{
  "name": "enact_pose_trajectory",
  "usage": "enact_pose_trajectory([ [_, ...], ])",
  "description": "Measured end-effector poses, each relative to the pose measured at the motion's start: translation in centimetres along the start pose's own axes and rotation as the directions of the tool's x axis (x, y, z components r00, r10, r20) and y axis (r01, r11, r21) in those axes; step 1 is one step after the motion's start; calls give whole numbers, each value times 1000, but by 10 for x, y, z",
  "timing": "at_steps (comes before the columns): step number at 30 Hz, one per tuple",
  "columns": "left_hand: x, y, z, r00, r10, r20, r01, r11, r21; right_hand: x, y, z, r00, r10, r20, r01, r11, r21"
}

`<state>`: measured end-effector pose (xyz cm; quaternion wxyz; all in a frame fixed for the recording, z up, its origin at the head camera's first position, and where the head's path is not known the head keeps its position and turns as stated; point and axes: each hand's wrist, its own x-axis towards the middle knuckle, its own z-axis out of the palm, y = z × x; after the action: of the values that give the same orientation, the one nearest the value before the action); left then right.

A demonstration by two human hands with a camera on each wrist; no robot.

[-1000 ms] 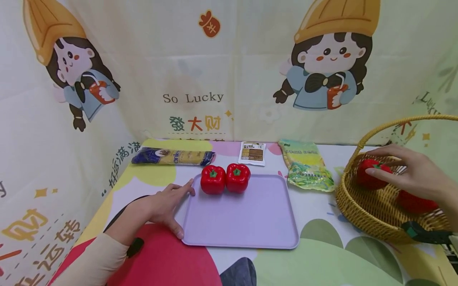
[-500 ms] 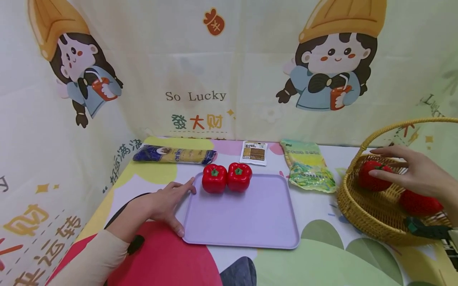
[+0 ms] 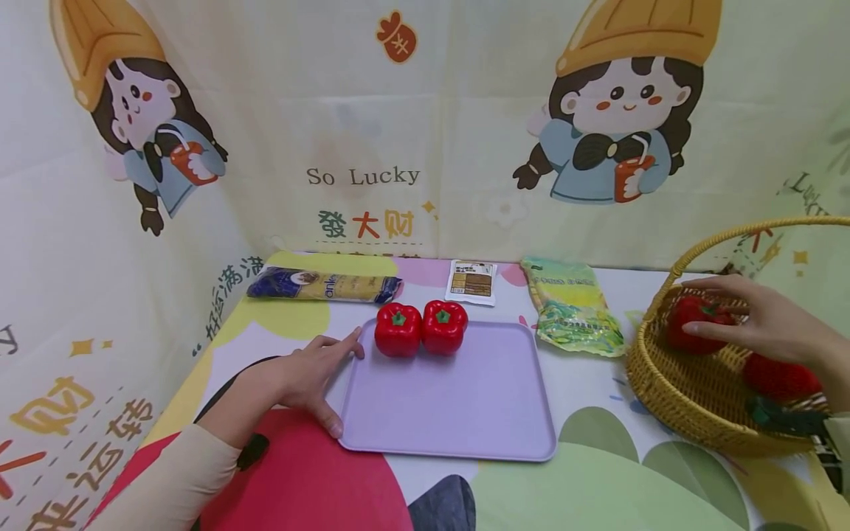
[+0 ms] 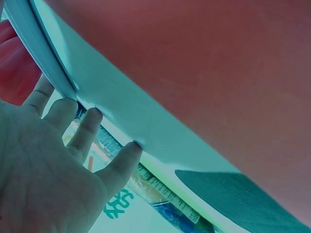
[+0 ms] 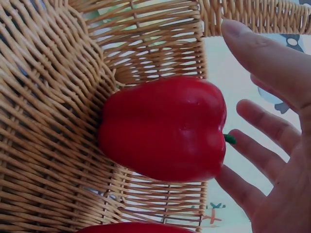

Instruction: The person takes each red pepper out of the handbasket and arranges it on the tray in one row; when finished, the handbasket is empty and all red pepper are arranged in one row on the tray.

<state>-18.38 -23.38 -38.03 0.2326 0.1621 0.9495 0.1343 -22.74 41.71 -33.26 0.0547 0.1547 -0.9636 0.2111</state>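
Observation:
My left hand rests at the left edge of the lilac tray, thumb at the near corner and fingertips by the far corner. Two red bell peppers with green stems, a left one and a right one, stand side by side at the tray's far left. Over the wicker basket, my right hand spreads above a red bell pepper. In the right wrist view its thumb stands apart from that pepper, and the other fingers are near the green stem. Another red pepper lies nearer in the basket.
Along the back lie a blue and yellow packet, a small white and brown sachet and a green and yellow bag. The basket's tall handle arches beside my right hand. A printed cloth hangs behind the table.
The head view has shifted slightly. My left hand stays at the tray's edge, and my right hand keeps hovering over the pepper in the basket.

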Motion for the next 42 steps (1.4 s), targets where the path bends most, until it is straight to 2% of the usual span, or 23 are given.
enact_pose_trajectory([
  [6, -1, 1, -1, 1000, -8, -3, 8, 1000, -2, 0, 2, -1, 998, 31, 52, -32, 999, 18],
  [15, -1, 1, -1, 1000, -9, -5, 9, 1000, 9, -2, 9, 3, 998, -24, 58, 24, 1000, 0],
  [23, -1, 1, 0, 1000, 0, -2, 0, 1000, 11, -4, 7, 7, 987, 26, 161, -21, 999, -37],
  [28, 1, 0, 1, 1000, -7, -1, 7, 1000, 14, -4, 7, 7, 981, 27, 191, -23, 999, -23],
  [42, 0, 0, 0, 1000, -14, 7, 14, 1000, -14, -4, 8, 12, 987, -9, 163, 7, 1000, 15],
])
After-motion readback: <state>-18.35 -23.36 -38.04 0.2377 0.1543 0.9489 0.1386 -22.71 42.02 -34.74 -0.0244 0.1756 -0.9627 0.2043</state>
